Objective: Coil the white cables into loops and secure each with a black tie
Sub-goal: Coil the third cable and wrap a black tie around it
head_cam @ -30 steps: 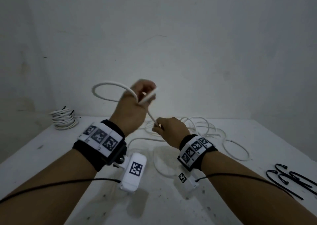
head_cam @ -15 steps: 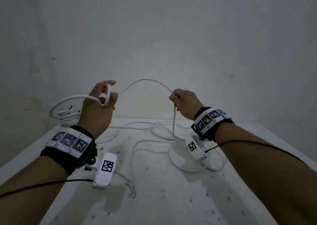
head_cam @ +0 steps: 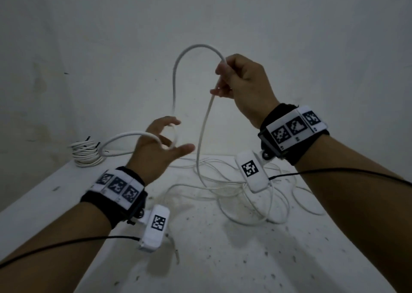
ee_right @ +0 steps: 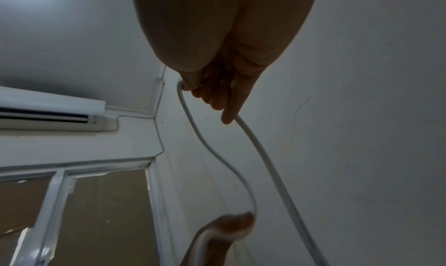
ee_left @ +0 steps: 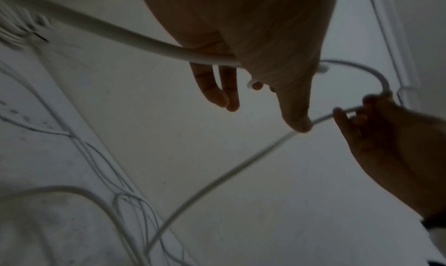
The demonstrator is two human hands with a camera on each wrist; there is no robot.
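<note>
The white cable (head_cam: 178,78) hangs in the air between two raised hands, above the far half of the bench (head_cam: 223,259). From the right hand (head_cam: 247,87) it arches up and over, drops down to the left hand (head_cam: 156,150), and there curls into one loop that sticks out to the left. The other run falls from the right hand straight down into a loose tangle of white cable (head_cam: 256,201) lying on the bench, under and beyond the right wrist.

The right hand is the higher one; its thumb and first fingers (head_cam: 219,71) pinch the cable, while the remaining fingers curl loosely below it. In the right wrist view the cable (ee_right: 205,140) leaves both sides of that grip.

The left hand sits lower, palm turned inward, fingers (head_cam: 171,122) and thumb spread apart, with the loop resting in the crook between them rather than being squeezed. In the left wrist view the thick strand (ee_left: 120,35) runs across the palm and the fingers (ee_left: 217,91) hang fairly straight.

At the far left corner of the bench lies a finished coil (head_cam: 85,153), wound up tight, well apart from the hands. Both wrists carry black bands with printed markers and a small white camera; thin black wires trail back along the forearms. A plain pale wall (head_cam: 312,36) stands behind it all.
</note>
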